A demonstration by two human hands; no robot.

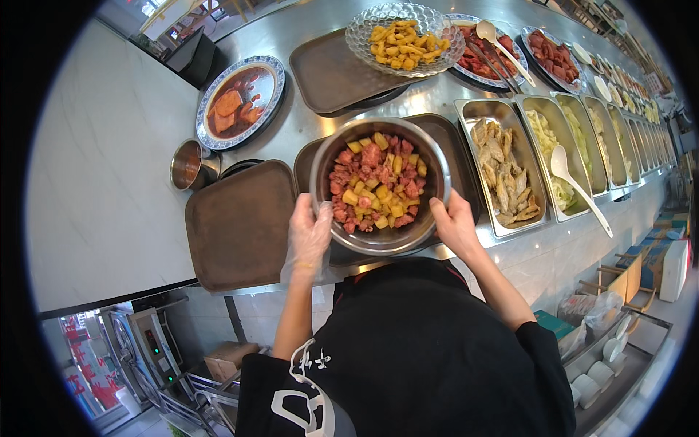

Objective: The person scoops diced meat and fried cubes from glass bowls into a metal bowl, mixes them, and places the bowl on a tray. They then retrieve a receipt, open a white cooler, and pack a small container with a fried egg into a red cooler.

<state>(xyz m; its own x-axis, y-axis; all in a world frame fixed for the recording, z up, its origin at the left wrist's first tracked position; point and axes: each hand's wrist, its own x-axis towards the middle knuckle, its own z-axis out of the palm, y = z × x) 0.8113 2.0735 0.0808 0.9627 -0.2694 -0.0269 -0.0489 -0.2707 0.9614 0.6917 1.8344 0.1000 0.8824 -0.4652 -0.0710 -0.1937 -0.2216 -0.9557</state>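
Between my hands is a round steel bowl (442,166) filled with chunks of reddish meat and yellow pieces (378,182). My left hand (309,231), in a clear plastic glove, grips the bowl's near left rim. On the near right rim, my bare right hand (453,218) holds on with the thumb over the edge. The bowl is above a brown tray (437,135) on the steel counter, partly hiding it; whether it touches the tray, I cannot tell. Another brown tray (240,222) lies to the left, near my left hand.
Right stand steel pans, one with browned pieces (506,171) and one with a white spoon (575,182). Behind are a third tray (320,69), a glass bowl of yellow strips (404,44) and plates of red food (484,54). A saucy plate (240,102) and steel cup (193,164) sit left.
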